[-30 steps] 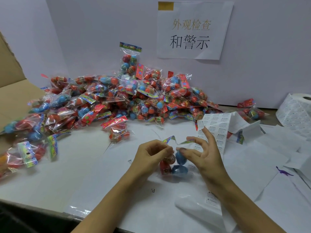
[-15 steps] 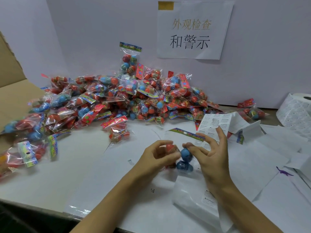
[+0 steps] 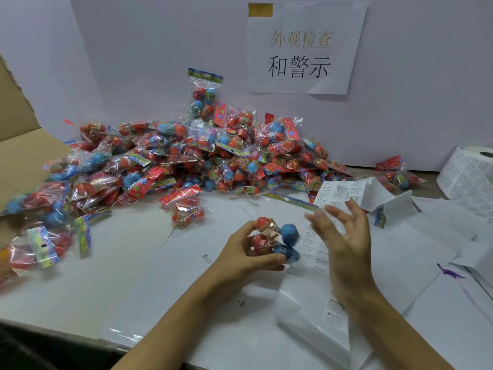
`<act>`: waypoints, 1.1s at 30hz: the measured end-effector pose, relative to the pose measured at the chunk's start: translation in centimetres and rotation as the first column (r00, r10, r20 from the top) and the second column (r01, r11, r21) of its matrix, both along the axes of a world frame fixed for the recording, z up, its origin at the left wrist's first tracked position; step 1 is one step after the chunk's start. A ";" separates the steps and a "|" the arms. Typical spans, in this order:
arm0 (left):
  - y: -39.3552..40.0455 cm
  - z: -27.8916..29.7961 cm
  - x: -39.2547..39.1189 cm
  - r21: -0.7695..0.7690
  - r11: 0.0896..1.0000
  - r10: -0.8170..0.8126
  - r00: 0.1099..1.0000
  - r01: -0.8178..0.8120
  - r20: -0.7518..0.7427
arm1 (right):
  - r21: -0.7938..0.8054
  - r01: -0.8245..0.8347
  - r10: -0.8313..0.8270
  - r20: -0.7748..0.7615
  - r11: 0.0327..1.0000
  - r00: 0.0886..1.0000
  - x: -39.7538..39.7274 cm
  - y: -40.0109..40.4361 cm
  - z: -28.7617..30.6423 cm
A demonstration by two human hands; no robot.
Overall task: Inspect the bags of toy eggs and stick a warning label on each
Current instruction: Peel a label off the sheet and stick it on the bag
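A white desk [image 3: 80,289] fills most of the view, backed by a pale wall [image 3: 138,49] that carries a taped paper sign [image 3: 304,46] printed with Chinese characters. Across the back of the desk lies a broad heap of bagged toy eggs [image 3: 186,161] — clear crinkly bags of red and blue eggs with bright header cards, one bag propped upright against the wall. A cardboard box flap [image 3: 18,145] rises at the far left, with more bags spilling along its edge. Loose white sheets [image 3: 426,249] cover the right half of the desk, and a roll of warning labels [image 3: 469,174] stands at the far right edge. A long label strip [image 3: 320,263] runs from beside the heap down toward the near edge, passing under the right hand, with small printed warning stickers visible on it. Near the middle, the left hand [image 3: 240,252] grips one bag of eggs [image 3: 274,241] from below and the side, fingers and thumb curled round it, holding it just above the paper; two red and two blue eggs show inside. The right hand [image 3: 344,241] hovers just beside the bag — its fingers spread wide and motion-blurred, holding nothing that can be made out. A small purple dinosaur figure [image 3: 450,273] lies on the sheets at the right.
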State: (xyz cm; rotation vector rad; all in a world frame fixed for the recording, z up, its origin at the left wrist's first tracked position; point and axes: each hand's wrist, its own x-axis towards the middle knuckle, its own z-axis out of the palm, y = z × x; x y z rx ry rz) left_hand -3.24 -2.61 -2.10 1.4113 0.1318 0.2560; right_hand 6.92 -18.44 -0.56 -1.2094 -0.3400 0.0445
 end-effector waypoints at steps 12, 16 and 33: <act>0.7 1.1 0.0 -0.189 0.973 0.128 0.991 -0.131 -0.024 | -0.398 -0.078 0.170 0.201 0.914 0.965 -0.2 -0.4 -0.5; 0.5 0.9 0.1 -0.161 0.980 0.110 0.992 -0.118 -0.059 | -0.475 -0.096 0.222 0.217 0.875 0.951 -1.1 0.0 -0.7; 0.5 0.2 -0.1 -0.039 0.997 0.072 0.997 -0.072 -0.014 | -0.505 -0.045 0.221 0.295 0.862 0.929 -1.5 -0.1 -0.6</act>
